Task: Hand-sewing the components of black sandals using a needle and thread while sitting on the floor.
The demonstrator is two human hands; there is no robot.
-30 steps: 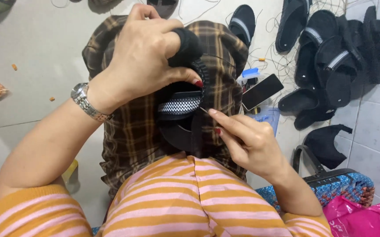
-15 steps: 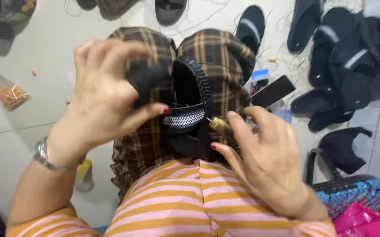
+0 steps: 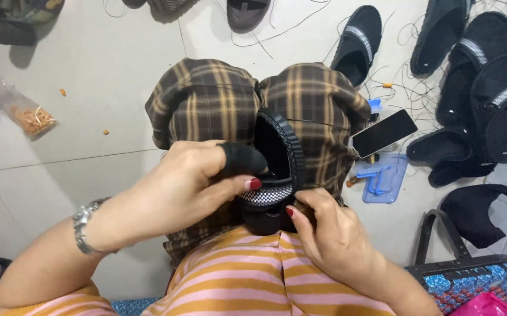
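— Where's the black sandal [image 3: 277, 169]?
— On the plaid-trousered knees [image 3: 206, 99]; left hand [image 3: 189, 181] has its grip closed on the strap, right hand [image 3: 329, 234] pinches the lower edge, near the phone [image 3: 384, 132]

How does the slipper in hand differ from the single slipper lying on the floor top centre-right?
The held slipper is gripped between the knees on edge, its ribbed sole rim toward the camera; the floor slipper lies flat, sole down. Left hand and right hand both touch the held one; nothing touches the floor one. Both are black with a checkered white band.
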